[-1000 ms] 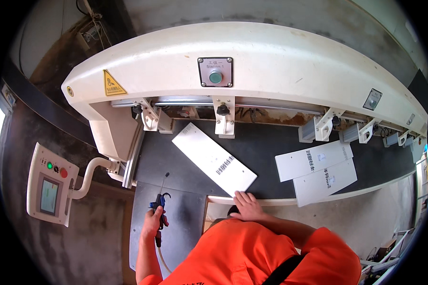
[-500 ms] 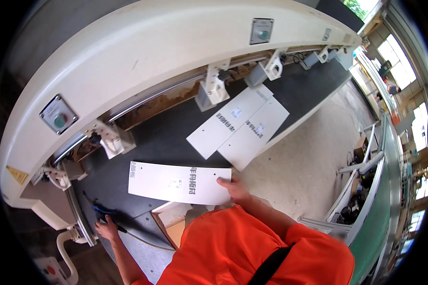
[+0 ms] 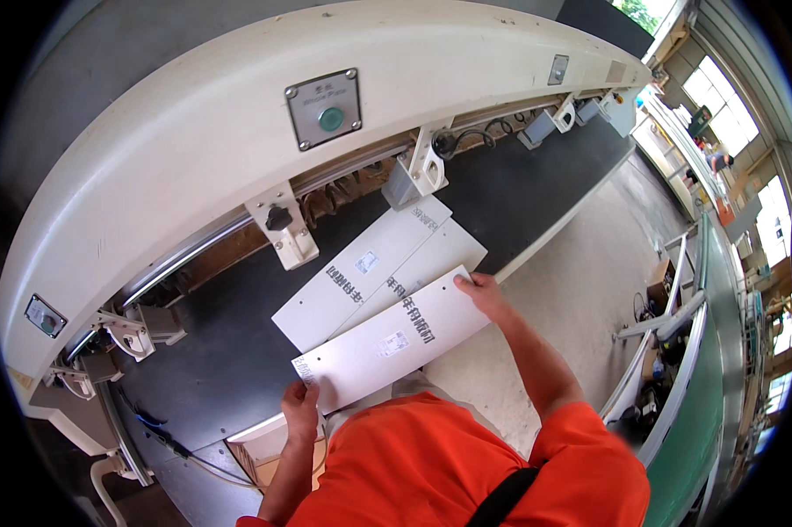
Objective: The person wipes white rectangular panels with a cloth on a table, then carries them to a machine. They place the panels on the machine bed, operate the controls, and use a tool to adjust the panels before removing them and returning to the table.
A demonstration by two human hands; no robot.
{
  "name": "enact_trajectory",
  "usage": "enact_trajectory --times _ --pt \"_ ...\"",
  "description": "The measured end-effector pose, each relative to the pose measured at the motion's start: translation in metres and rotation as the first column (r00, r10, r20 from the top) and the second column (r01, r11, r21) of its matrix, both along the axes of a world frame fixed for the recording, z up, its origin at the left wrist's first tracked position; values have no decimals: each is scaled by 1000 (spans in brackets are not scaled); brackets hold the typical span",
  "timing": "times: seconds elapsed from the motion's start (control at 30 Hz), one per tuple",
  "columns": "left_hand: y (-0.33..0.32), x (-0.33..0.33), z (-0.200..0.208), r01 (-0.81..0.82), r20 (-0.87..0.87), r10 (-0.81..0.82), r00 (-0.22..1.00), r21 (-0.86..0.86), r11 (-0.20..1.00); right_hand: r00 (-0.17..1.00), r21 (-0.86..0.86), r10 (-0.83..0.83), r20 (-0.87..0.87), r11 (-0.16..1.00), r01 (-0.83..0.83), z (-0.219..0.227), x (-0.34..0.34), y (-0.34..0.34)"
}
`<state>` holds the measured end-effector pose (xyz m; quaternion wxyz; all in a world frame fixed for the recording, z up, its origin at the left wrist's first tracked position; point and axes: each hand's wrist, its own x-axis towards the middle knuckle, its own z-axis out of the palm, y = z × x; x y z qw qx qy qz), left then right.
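A long white board point(image 3: 396, 342) with dark print, a pale label and small holes near its ends is held slantwise in front of me. My right hand point(image 3: 487, 299) grips its far right end, thumb on top. At the near left corner my left hand point(image 3: 301, 409) pinches the edge, its thumb on the upper face. Partly behind that board, two similar boards lie side by side on the black worktable, a left one point(image 3: 326, 285) and a right one point(image 3: 444, 255) that is largely covered. A black-and-blue tool on a hose point(image 3: 178, 448) rests at the table's left, apart from both hands.
A cream machine beam point(image 3: 194, 132) with green push buttons point(image 3: 330, 119) arches over the back of the black worktable point(image 3: 203, 378). Several clamp-like brackets point(image 3: 282, 228) hang beneath it. Concrete floor point(image 3: 545, 272) and a green-topped conveyor or table point(image 3: 703, 422) lie to the right.
My left hand has let go of the black-and-blue tool and taken the board's left end. The board has swung up toward the right, in front of the other two. My view has shifted rightward.
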<state>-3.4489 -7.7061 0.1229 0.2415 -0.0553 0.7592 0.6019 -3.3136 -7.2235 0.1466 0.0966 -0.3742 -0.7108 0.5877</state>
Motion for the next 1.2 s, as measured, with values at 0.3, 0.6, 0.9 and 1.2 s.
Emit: enact_trajectory --times 0.3,0.6,0.9,1.2 --pt "109 72 -30 -437 -616 131 777 -379 815 855 692 -44 517 609 -387 7 -78 110" --pt "120 73 -23 -278 288 262 921 15 960 932 624 4 362 741 -246 -38 -30 73" --pt "154 7 42 -112 -111 87 990 -248 962 971 592 85 222 780 -204 -7 -112 117" --pt "130 -69 -23 -120 -314 -143 939 -687 717 947 527 171 272 797 -296 -43 -157 131"
